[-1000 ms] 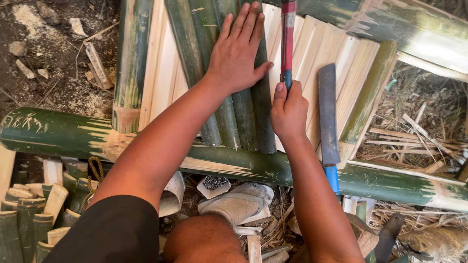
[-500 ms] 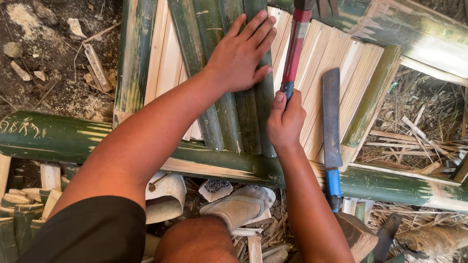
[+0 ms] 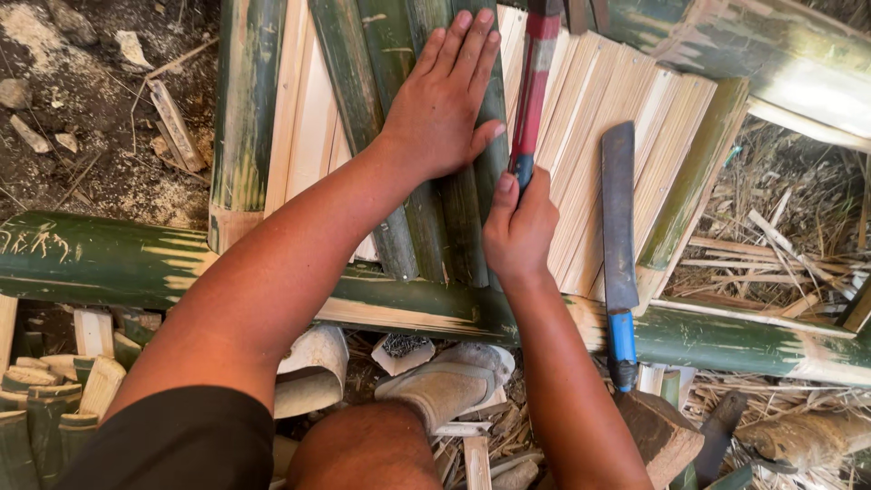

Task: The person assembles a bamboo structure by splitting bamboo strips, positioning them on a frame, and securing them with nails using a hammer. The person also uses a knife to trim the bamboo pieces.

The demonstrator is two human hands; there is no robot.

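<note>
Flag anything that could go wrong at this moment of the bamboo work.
The left hand lies flat on the green bamboo slats, right beside the red-handled tool gripped by the right hand; a slip could catch the fingers. A machete lies loose on the pale split slats near the right forearm, blade exposed. The foot rests among sharp offcuts under the green pole.
</note>
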